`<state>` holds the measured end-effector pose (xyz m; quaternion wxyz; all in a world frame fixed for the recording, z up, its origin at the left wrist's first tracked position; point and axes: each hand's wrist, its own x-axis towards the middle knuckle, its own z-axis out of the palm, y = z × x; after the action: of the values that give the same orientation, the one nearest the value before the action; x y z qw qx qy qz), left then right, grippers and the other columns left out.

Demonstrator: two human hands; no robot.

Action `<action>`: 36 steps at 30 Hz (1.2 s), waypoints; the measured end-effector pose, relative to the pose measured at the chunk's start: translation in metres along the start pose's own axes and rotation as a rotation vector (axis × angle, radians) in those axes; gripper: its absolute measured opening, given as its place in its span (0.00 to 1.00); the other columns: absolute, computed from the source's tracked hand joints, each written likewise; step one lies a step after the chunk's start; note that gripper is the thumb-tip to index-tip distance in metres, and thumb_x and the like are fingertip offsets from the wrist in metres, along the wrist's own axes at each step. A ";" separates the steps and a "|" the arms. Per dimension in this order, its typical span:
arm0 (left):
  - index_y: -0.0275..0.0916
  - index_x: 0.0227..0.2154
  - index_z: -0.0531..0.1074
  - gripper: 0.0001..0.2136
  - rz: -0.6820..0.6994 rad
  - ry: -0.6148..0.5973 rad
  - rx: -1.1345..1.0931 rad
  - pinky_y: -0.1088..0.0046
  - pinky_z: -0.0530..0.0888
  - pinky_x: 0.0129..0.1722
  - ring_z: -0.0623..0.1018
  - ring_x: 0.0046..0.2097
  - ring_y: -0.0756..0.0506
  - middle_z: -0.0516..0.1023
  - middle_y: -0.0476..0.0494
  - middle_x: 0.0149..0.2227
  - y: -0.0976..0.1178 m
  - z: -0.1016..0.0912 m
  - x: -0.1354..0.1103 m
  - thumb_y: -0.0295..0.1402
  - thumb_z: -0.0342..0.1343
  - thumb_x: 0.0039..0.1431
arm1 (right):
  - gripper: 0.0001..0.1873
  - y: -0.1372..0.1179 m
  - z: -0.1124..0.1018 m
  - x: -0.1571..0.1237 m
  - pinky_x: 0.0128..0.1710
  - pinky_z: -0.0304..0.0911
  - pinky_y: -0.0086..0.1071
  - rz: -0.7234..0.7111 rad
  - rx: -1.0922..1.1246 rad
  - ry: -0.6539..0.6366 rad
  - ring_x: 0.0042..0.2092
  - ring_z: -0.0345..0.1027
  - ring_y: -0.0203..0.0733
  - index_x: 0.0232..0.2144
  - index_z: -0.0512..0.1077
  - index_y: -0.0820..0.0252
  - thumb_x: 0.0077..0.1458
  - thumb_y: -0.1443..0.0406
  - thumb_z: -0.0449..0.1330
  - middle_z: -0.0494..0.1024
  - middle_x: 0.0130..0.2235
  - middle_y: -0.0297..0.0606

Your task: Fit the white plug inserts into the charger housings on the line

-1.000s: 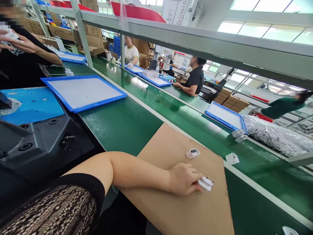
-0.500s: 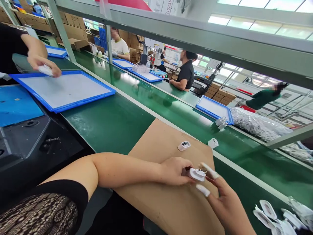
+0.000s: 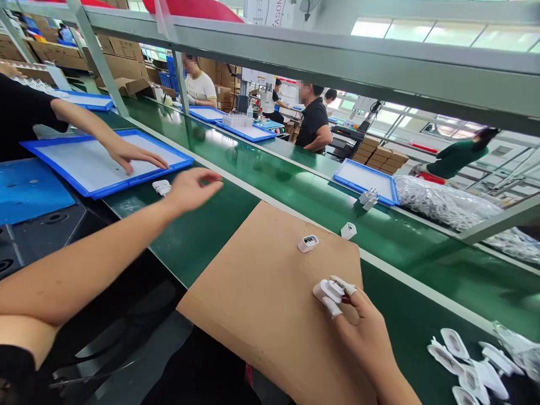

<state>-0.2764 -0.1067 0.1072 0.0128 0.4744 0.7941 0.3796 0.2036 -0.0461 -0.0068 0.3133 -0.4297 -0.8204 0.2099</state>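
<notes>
My right hand, with white finger cots on its fingertips, pinches a white plug adapter down on a brown cardboard sheet. My left hand is stretched out to the left over the green belt. Its fingers are loosely apart and hold nothing. It hovers just right of a small white plug lying on the belt. Another white adapter stands on the cardboard's far edge.
A co-worker's hand rests on a blue-rimmed tray at left. One white adapter lies on the belt. Another blue tray and a plastic bag of parts sit right. White parts pile at bottom right.
My left hand let go of the adapter and swung left across the belt toward the small plug. My right hand alone now holds the adapter. The co-worker's hand moved onto the tray.
</notes>
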 end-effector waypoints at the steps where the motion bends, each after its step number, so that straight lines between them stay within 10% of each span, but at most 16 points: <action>1: 0.33 0.57 0.77 0.26 -0.066 0.045 0.057 0.60 0.74 0.57 0.76 0.49 0.42 0.81 0.39 0.53 -0.022 -0.014 0.010 0.48 0.57 0.67 | 0.18 0.001 0.001 0.001 0.48 0.77 0.41 0.004 0.011 -0.010 0.49 0.80 0.50 0.53 0.78 0.52 0.62 0.58 0.61 0.83 0.52 0.42; 7: 0.25 0.64 0.69 0.55 -0.271 0.035 0.353 0.46 0.63 0.67 0.66 0.65 0.28 0.75 0.29 0.57 -0.117 -0.048 0.035 0.63 0.70 0.40 | 0.12 -0.002 0.007 0.008 0.54 0.74 0.47 -0.015 0.126 -0.045 0.52 0.78 0.53 0.47 0.79 0.53 0.64 0.57 0.62 0.83 0.49 0.45; 12: 0.29 0.62 0.72 0.51 -0.217 -0.051 0.418 0.58 0.74 0.54 0.76 0.50 0.34 0.80 0.33 0.50 -0.136 -0.009 0.039 0.72 0.44 0.52 | 0.12 -0.012 0.002 0.009 0.54 0.73 0.47 0.009 0.180 -0.054 0.50 0.77 0.52 0.48 0.79 0.54 0.62 0.62 0.63 0.82 0.48 0.45; 16: 0.44 0.57 0.73 0.37 0.083 -0.152 0.364 0.60 0.76 0.52 0.79 0.49 0.36 0.83 0.42 0.50 -0.128 0.042 0.043 0.67 0.41 0.62 | 0.12 -0.012 -0.003 0.014 0.48 0.74 0.44 0.129 0.152 -0.046 0.46 0.76 0.50 0.46 0.79 0.54 0.59 0.64 0.65 0.80 0.45 0.42; 21: 0.48 0.63 0.70 0.34 0.226 -0.387 0.190 0.53 0.74 0.62 0.76 0.60 0.33 0.77 0.44 0.65 -0.061 0.094 0.019 0.66 0.47 0.65 | 0.16 -0.009 -0.002 0.013 0.46 0.73 0.43 0.199 0.149 -0.038 0.44 0.74 0.48 0.49 0.78 0.54 0.57 0.66 0.65 0.77 0.44 0.40; 25: 0.41 0.67 0.67 0.37 0.424 -0.334 0.178 0.44 0.57 0.75 0.59 0.74 0.31 0.67 0.38 0.72 0.022 0.121 0.021 0.64 0.47 0.68 | 0.27 -0.012 -0.003 0.016 0.54 0.73 0.47 0.216 0.127 -0.101 0.53 0.74 0.53 0.59 0.74 0.53 0.56 0.65 0.67 0.77 0.51 0.43; 29: 0.31 0.65 0.71 0.35 0.530 -0.453 0.038 0.45 0.57 0.75 0.62 0.72 0.29 0.72 0.30 0.67 0.114 0.159 0.039 0.55 0.53 0.67 | 0.42 -0.007 -0.032 0.020 0.58 0.73 0.49 0.237 0.163 -0.176 0.58 0.74 0.55 0.69 0.65 0.54 0.55 0.53 0.71 0.75 0.59 0.48; 32: 0.32 0.69 0.68 0.32 0.550 -0.566 0.098 0.57 0.60 0.75 0.66 0.72 0.34 0.70 0.31 0.70 0.167 0.198 0.051 0.38 0.61 0.63 | 0.30 0.036 -0.076 0.010 0.61 0.70 0.58 0.210 -0.119 -0.019 0.61 0.73 0.60 0.66 0.69 0.54 0.66 0.51 0.56 0.76 0.60 0.51; 36: 0.47 0.74 0.61 0.53 0.529 -0.742 0.202 0.55 0.68 0.71 0.60 0.76 0.29 0.50 0.38 0.80 0.194 0.246 0.075 0.18 0.71 0.43 | 0.26 0.150 -0.120 -0.002 0.49 0.70 0.76 0.407 -0.670 0.062 0.51 0.77 0.83 0.44 0.81 0.60 0.52 0.48 0.60 0.80 0.45 0.64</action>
<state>-0.0796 0.1465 0.0765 0.1525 0.7632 0.6207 0.0951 0.3733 0.0427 -0.0133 0.1324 -0.6682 -0.7317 -0.0250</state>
